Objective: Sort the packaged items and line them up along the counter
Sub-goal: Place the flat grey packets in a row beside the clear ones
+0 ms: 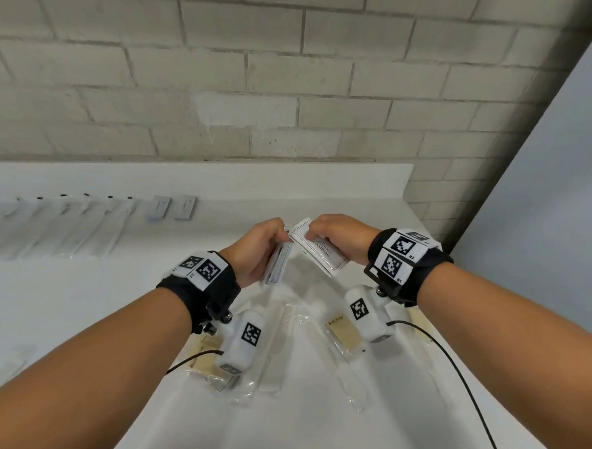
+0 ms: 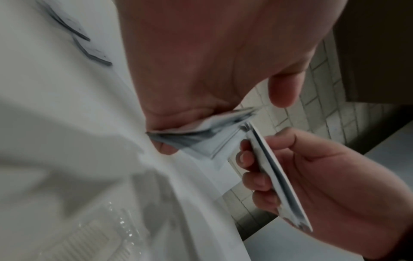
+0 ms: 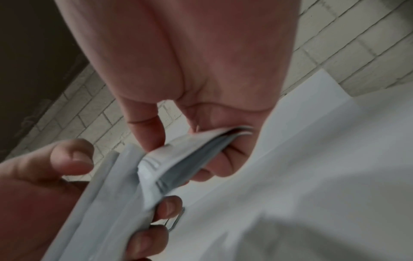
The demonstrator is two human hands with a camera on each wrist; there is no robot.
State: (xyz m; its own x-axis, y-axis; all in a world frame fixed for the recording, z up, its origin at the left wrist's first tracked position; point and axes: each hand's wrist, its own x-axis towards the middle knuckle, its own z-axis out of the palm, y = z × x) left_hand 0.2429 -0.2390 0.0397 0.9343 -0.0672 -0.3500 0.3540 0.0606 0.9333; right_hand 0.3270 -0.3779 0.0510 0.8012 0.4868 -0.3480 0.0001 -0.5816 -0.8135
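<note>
Over the white counter (image 1: 77,316) my two hands meet, each gripping white sachets. My left hand (image 1: 276,238) holds a small stack of sachets (image 1: 279,263) edge-on, thumb on top. My right hand (image 1: 316,230) pinches flat sachets printed with shampoo and conditioner (image 1: 320,251), whose corner touches the left stack. In the left wrist view the left stack (image 2: 201,136) is blurred under the palm and the right hand's sachets (image 2: 276,176) stand beside it. The right wrist view shows the right hand's sachets (image 3: 190,159) against the left stack (image 3: 111,194).
A row of clear-wrapped packets (image 1: 65,222) and two grey packets (image 1: 172,208) lie along the back left. Under my wrists lie two wrapped combs (image 1: 278,347) (image 1: 335,360) and bath soaps (image 1: 345,335) (image 1: 205,360). A brick wall (image 1: 295,87) backs the counter; its right edge (image 1: 453,335) runs diagonally.
</note>
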